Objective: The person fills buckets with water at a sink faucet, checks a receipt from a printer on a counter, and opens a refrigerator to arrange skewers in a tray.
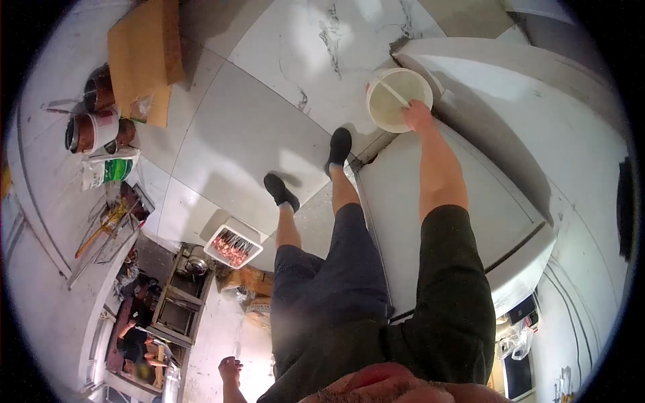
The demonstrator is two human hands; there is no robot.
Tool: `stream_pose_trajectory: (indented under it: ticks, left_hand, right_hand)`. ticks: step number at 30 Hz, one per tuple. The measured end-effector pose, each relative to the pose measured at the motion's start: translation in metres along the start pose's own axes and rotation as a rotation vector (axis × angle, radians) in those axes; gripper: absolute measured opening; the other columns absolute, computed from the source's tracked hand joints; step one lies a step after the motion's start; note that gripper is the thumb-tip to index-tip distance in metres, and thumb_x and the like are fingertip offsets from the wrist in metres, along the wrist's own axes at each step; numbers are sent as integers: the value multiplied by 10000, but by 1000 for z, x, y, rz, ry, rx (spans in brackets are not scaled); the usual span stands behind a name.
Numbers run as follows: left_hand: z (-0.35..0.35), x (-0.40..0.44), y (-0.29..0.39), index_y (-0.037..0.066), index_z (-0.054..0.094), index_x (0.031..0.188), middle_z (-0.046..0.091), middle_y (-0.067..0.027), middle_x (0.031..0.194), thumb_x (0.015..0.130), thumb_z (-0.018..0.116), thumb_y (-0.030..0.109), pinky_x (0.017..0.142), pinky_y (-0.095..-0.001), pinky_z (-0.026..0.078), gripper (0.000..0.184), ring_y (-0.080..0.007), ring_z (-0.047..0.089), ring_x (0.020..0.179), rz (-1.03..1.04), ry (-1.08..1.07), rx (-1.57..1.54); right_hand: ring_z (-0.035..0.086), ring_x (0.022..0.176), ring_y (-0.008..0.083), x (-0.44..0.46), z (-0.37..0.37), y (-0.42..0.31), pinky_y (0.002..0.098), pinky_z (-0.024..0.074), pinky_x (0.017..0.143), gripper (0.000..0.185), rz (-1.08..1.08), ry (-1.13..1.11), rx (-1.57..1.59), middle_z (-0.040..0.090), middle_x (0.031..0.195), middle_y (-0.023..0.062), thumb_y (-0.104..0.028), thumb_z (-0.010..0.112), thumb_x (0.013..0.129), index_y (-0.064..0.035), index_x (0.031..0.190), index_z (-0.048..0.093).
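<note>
At the upper right, my right hand (418, 115) is closed at the near rim of a round, pale bucket (374, 111). A pale bar, which looks like its handle, crosses the bucket's mouth to my fingers. The inside looks yellowish, and I cannot tell whether liquid is in it. The bucket is beside a large white box-like unit (430, 174). Low on the left, my left hand (230, 369) hangs away from my body with its fingers curled. Whatever may be inside those fingers is hidden.
A white tub (258, 252) of skewered pink pieces stands left of my feet. A cardboard box (144, 54), brown-stained containers (84, 133) and a green-and-white bag (115, 170) line the left. Metal kitchen equipment (180, 289) and another person (136, 339) are at lower left.
</note>
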State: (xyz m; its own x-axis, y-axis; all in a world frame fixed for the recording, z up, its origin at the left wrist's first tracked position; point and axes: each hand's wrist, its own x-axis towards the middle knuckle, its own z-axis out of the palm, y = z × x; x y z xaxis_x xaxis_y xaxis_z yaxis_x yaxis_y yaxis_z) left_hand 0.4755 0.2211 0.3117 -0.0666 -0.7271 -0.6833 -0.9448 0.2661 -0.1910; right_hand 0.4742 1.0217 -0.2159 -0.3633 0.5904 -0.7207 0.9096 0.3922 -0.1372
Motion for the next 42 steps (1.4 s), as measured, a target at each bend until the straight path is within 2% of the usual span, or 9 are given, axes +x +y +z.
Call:
stream_pose_trajectory:
  ticks: [9, 12, 15, 19, 26, 32, 37, 39, 42]
  left_hand:
    - [-30, 19, 28, 10, 549, 900, 572, -72, 654, 807, 518, 113, 423, -263, 410, 142, -163, 565, 513, -142, -166, -96]
    - [3, 11, 48, 6, 546, 897, 567, -77, 650, 803, 527, 110, 415, -255, 400, 142, -162, 554, 505, 173, 19, 227]
    - [-6, 67, 57, 27, 544, 893, 539, -85, 649, 801, 534, 106, 418, -250, 378, 122, -168, 525, 507, 21, -256, -164]
    - [-12, 151, 72, 48, 548, 897, 528, -93, 663, 809, 544, 94, 439, -256, 392, 100, -172, 516, 550, -138, -626, -456]
    - [15, 199, 193, -31, 573, 945, 587, -77, 760, 820, 485, 77, 469, -235, 416, 187, -136, 557, 600, 921, -480, 258]
    - [63, 113, 311, 5, 574, 899, 550, -50, 693, 797, 503, 106, 446, -225, 368, 160, -97, 504, 556, 1144, -486, 330]
    - [178, -36, 281, 32, 617, 837, 556, -38, 709, 793, 528, 139, 599, -272, 427, 146, -145, 519, 640, 1693, -666, 621]
    - [209, -133, 185, 13, 614, 846, 578, -63, 719, 829, 530, 163, 636, -293, 440, 173, -158, 539, 669, 2109, -293, 987]
    - [277, -194, 42, -11, 611, 849, 600, -95, 722, 845, 541, 190, 665, -297, 446, 212, -159, 555, 696, 2322, -576, 1102]
  right_hand:
    - [541, 997, 370, 23, -6, 13, 432, 437, 861, 383, -84, 34, -21, 582, 1025, 219, -296, 555, 803, 7, 1037, 566]
    - [554, 982, 353, 26, 63, 34, 427, 445, 842, 365, -145, -65, -104, 585, 996, 217, -317, 558, 802, -26, 1021, 584]
    - [568, 938, 348, -56, 39, -28, 413, 462, 802, 314, -88, -290, -124, 597, 955, 198, -343, 558, 796, -73, 936, 637]
    - [597, 877, 344, -163, 53, -92, 408, 476, 755, 393, -255, -69, 189, 626, 939, 196, -382, 561, 782, -17, 904, 641]
    - [613, 906, 298, -430, -5, -156, 353, 473, 801, 379, 13, 307, 764, 634, 963, 178, -283, 592, 780, -25, 1058, 602]
    - [575, 834, 346, -609, 80, -59, 414, 469, 752, 274, -235, 374, 724, 607, 890, 159, -298, 550, 794, -25, 818, 566]
    - [598, 866, 349, -765, 299, 137, 411, 469, 747, 331, 629, 367, 792, 635, 901, 188, -346, 563, 779, -61, 920, 652]
    - [624, 701, 260, -862, 354, 184, 352, 477, 635, 317, 1074, 749, 1316, 647, 783, 153, -286, 571, 774, 2, 890, 635]
    - [573, 534, 231, -944, 553, 241, 355, 435, 471, 212, 1430, 1025, 1936, 594, 662, 86, -249, 537, 824, -44, 824, 595]
